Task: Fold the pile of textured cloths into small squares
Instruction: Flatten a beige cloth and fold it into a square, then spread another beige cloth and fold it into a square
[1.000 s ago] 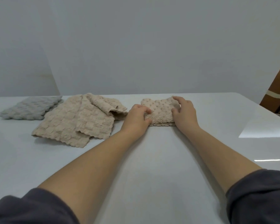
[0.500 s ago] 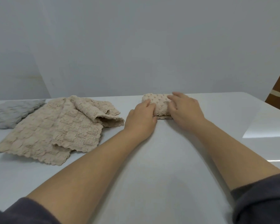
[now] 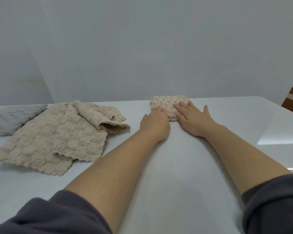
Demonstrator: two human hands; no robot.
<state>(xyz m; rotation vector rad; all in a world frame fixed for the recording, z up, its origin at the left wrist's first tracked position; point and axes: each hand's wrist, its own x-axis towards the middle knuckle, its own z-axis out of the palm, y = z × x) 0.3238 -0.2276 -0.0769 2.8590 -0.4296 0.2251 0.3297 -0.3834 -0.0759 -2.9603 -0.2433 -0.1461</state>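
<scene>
Both hands lie flat with open fingers on the folded square [image 3: 167, 103], while the unfolded beige cloths [image 3: 57, 134] lie left, nearer the left hand [image 3: 155, 123] than the right hand [image 3: 194, 119].

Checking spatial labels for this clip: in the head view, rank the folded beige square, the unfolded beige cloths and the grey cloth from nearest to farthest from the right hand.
1. Folded beige square: under the right hand, fingers resting on it.
2. Unfolded beige cloths: to the left, beyond the left hand.
3. Grey cloth: far left edge.
</scene>
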